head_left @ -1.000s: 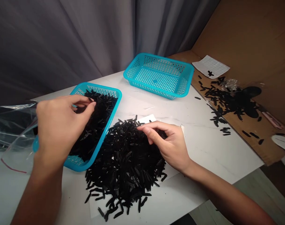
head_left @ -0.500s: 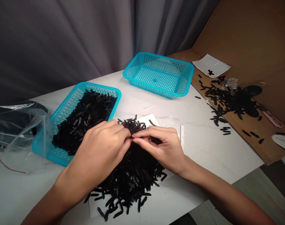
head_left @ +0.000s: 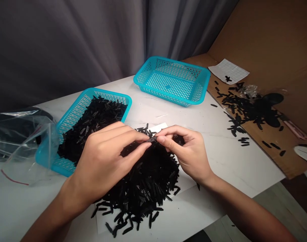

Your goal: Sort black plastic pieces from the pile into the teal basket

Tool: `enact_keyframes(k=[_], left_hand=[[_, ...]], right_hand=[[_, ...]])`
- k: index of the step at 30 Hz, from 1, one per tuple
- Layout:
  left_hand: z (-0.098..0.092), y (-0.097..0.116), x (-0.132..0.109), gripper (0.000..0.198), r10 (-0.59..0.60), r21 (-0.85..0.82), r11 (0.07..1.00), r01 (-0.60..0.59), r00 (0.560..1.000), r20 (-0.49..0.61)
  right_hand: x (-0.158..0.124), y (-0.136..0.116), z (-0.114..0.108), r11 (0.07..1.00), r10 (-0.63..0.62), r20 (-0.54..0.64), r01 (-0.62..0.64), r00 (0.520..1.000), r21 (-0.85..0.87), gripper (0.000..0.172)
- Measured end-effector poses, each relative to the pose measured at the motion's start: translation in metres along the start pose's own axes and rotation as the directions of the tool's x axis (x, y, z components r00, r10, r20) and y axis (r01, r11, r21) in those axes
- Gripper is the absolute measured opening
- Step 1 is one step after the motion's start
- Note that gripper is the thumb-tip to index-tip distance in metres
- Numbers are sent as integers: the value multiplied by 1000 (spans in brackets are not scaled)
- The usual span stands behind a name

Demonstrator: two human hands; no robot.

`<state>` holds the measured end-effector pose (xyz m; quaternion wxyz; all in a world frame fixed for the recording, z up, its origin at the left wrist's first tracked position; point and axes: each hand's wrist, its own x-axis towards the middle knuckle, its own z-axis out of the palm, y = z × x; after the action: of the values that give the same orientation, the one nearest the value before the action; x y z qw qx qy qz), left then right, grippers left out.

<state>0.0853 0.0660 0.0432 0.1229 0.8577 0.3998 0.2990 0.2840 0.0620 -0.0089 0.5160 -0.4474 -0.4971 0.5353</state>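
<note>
Between both hands, a small black piece (head_left: 152, 139) is held over a large pile of black pieces (head_left: 145, 188). My left hand (head_left: 108, 154) pinches its left end with thumb and fingertips. The other end is gripped by the thumb and index finger of my right hand (head_left: 191, 151). The pile lies on white paper (head_left: 103, 225). Just beyond my left hand, a blue basket (head_left: 70, 112) holds many similar black pieces.
A second blue basket (head_left: 168, 97) stands at the back. Clear plastic bags (head_left: 24, 144) lie at the left. On the cardboard (head_left: 289, 168) at the right are scattered black pieces, a paper sheet (head_left: 229, 70) and a pink cutter (head_left: 294, 129). A grey curtain hangs behind.
Both hands have moved slightly up and right, with their fingertips farther apart. The black piece between them now shows more clearly.
</note>
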Motion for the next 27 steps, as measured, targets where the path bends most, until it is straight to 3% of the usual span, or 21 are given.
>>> enact_keyframes(k=[8,27], left_hand=[[0,0,1,7,5,-10,1000,-5,1000,-9],[3,0,1,5,40,18,999,-39,999,-6]], right_hand=[[-1,-1,-1,1000,-1,-30,0,1000,-14,4],[-3,3,0,998,56,37,-57,998,9,27]])
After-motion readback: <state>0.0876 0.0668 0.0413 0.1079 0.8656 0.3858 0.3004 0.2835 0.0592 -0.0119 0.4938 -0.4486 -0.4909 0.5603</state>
